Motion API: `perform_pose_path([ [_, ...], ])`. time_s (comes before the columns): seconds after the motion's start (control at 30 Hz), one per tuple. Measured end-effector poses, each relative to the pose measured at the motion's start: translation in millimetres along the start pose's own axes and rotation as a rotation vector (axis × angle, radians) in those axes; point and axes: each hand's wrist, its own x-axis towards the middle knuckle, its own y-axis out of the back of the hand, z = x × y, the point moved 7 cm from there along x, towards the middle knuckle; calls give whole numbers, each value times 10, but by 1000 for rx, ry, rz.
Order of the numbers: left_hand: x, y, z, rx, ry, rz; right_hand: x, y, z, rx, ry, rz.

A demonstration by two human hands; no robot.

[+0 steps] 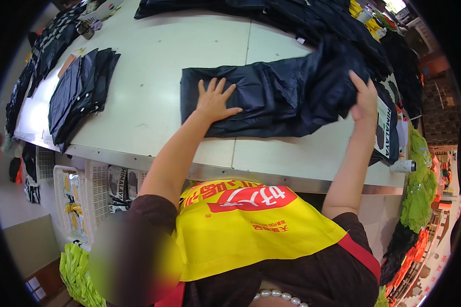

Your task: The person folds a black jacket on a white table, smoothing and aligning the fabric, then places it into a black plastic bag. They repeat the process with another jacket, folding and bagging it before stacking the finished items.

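Observation:
A dark navy garment of thin, slightly shiny fabric (271, 89) lies across the white table in front of me. Its left part is flat with a straight end; the right part is bunched and lifted. My left hand (216, 102) rests on the flat part with its fingers spread. At the bunched end my right hand (363, 97) is closed on the cloth, thumb and fingers partly hidden by the folds. What kind of garment it is does not show.
A stack of folded dark garments (79, 94) lies at the left of the table (153, 61). More dark clothing (302, 18) is heaped along the far side. Printed packages (385, 130) and a roll (403, 166) are at the right edge. White baskets (95, 189) stand below the table at left.

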Motion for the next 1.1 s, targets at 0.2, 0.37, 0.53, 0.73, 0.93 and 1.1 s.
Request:
perform_pose_path([
  [0.2, -123, 164, 181, -180, 161, 69, -1070, -2916, 1162, -1086, 366, -491],
  [0.37, -528, 188, 399, -412, -51, 64, -1358, -3187, 1867, -1659, 328, -734],
  [0.53, -1241, 421, 623, -689, -456, -101, -1616, -3062, 1923, -1535, 723, -841],
  [0.73, -1118, 1403, -298, -833, -334, 188, -1959, -2039, 1719, -1259, 1099, -1074],
  [0.93, -1062, 680, -258, -270, -341, 102, -1969, -1860, 1265, -1472, 864, -1090],
  [1.1, -1056, 517, 31, -214, -171, -66, -1592, -2764, 666, -1093, 452, -952],
])
